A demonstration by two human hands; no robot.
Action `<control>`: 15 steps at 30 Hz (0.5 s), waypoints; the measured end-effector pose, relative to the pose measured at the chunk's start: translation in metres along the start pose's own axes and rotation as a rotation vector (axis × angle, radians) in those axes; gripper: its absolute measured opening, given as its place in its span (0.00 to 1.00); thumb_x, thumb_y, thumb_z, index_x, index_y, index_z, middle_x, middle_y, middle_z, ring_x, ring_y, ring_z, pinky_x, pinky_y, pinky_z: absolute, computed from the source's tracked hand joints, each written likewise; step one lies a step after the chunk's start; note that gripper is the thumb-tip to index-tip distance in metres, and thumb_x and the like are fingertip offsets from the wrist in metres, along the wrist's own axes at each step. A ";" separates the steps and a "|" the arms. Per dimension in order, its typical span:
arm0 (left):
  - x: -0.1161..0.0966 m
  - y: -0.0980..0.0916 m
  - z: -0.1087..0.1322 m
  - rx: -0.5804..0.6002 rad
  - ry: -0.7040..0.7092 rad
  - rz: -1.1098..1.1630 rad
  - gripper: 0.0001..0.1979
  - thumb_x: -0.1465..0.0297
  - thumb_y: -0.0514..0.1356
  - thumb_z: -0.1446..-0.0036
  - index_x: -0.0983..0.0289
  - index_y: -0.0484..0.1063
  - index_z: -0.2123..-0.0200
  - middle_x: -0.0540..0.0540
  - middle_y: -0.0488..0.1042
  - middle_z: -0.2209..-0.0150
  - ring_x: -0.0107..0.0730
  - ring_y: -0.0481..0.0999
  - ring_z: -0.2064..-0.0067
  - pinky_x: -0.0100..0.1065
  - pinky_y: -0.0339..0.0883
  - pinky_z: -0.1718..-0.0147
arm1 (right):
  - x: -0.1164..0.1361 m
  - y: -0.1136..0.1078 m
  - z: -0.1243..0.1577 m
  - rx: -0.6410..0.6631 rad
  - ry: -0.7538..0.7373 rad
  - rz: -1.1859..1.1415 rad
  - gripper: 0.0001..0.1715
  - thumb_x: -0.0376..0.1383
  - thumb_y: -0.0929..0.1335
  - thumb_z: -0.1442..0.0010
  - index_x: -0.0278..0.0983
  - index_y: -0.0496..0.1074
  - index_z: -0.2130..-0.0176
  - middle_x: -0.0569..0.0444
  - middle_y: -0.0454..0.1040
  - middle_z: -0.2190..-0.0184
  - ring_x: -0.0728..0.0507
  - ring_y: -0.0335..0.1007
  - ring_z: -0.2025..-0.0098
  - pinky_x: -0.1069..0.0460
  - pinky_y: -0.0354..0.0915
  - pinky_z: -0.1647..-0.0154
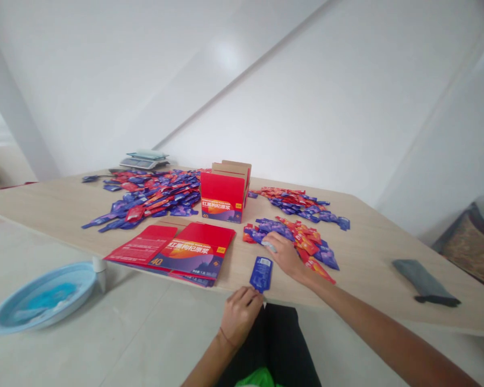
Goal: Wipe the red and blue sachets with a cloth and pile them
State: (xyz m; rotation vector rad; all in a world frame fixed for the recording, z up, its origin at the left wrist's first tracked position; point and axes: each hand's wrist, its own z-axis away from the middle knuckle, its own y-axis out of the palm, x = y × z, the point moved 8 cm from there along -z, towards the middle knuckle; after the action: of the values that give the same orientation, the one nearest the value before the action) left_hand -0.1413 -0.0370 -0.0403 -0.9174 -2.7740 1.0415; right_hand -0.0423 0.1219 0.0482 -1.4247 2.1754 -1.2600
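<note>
My left hand (241,313) is at the table's front edge, its fingers closed on the near end of a purple sachet (261,272) that lies flat with a white label facing up. Over the near pile of purple and orange-red sachets (306,239) is my right hand (283,253), fingers curled together. Something small and whitish shows at those fingers, too unclear to name. Left of the hands lies a stack of flat red and purple cartons (197,244). Behind the stack stands an upright red carton (222,196) with its brown inside showing at the top.
A large heap of purple and red sachets (157,196) spreads at the left, before a scale (144,160). Another pile (298,203) lies at the back right. A grey pouch (423,279) rests near the right edge. A blue basin (44,295) is beyond the left front edge.
</note>
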 end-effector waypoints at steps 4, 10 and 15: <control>0.014 -0.020 -0.008 -0.080 -0.198 0.164 0.09 0.71 0.59 0.29 0.59 0.80 0.60 0.57 0.82 0.63 0.41 0.81 0.58 0.39 0.76 0.59 | 0.003 -0.055 0.010 -0.160 -0.021 -0.019 0.14 0.36 0.65 0.30 0.42 0.77 0.48 0.48 0.78 0.50 0.39 0.74 0.47 0.42 0.70 0.42; 0.063 -0.006 0.004 -0.029 -0.801 0.535 0.09 0.63 0.65 0.37 0.62 0.80 0.59 0.54 0.82 0.66 0.38 0.82 0.68 0.35 0.76 0.68 | 0.012 -0.091 0.020 -0.213 -0.021 -0.006 0.15 0.38 0.65 0.30 0.43 0.77 0.47 0.48 0.78 0.50 0.38 0.74 0.46 0.40 0.70 0.41; 0.043 -0.019 -0.013 0.045 -0.437 0.119 0.05 0.67 0.64 0.34 0.60 0.80 0.58 0.57 0.81 0.60 0.41 0.81 0.61 0.38 0.77 0.61 | 0.020 -0.064 0.024 -0.063 0.006 -0.016 0.16 0.34 0.65 0.32 0.43 0.76 0.47 0.48 0.75 0.49 0.39 0.74 0.47 0.42 0.71 0.43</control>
State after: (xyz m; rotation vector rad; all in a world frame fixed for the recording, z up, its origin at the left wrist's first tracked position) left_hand -0.1838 -0.0175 -0.0258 -0.9594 -3.0463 1.4778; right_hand 0.0023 0.0832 0.0876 -1.4663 2.2303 -1.2131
